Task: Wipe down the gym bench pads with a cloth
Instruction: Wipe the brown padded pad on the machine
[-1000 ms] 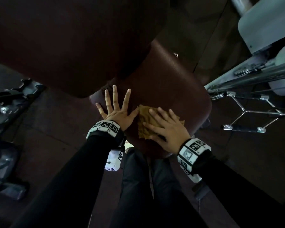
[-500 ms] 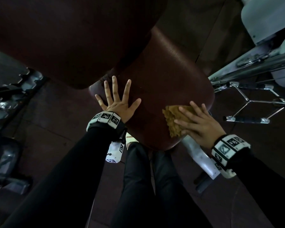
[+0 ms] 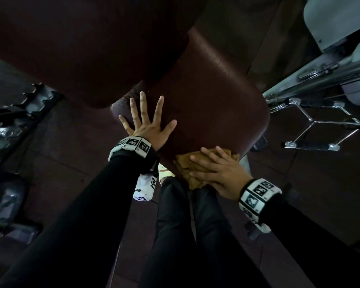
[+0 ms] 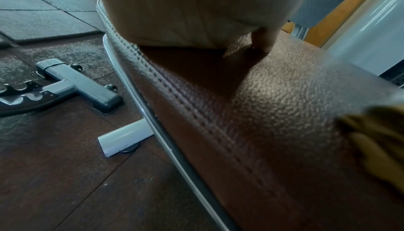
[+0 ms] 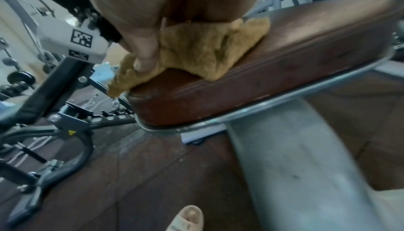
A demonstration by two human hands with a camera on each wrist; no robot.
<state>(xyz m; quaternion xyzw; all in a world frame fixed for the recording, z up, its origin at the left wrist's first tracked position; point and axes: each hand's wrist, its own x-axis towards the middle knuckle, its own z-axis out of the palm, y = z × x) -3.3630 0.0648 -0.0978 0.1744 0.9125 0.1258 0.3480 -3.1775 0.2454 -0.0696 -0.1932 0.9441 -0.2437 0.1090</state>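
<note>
A dark red seat pad (image 3: pixel 206 104) of the bench lies below me, with the raised back pad (image 3: pixel 75 44) above it at the upper left. My left hand (image 3: pixel 148 123) rests flat on the seat's left side, fingers spread and straight. My right hand (image 3: pixel 214 169) presses a tan cloth (image 3: pixel 187 169) onto the seat's near edge, fingers laid over it. In the right wrist view the cloth (image 5: pixel 203 51) drapes over the pad's corner (image 5: pixel 218 96) under my thumb (image 5: pixel 144 51). The left wrist view shows the pad's stitched seam (image 4: pixel 196 107) and the cloth (image 4: pixel 380 139) at right.
A grey machine frame (image 3: pixel 320 73) and a chrome handle attachment (image 3: pixel 312 129) stand to the right. Dark equipment (image 3: pixel 13 125) lies on the floor at left. The bench's grey post (image 5: pixel 295 174) and my feet sit below the seat. Rubber floor tiles surround the bench.
My right hand slid the cloth from the seat's middle out to its right edge, then back along to the near front edge. The left hand stayed flat in place.
</note>
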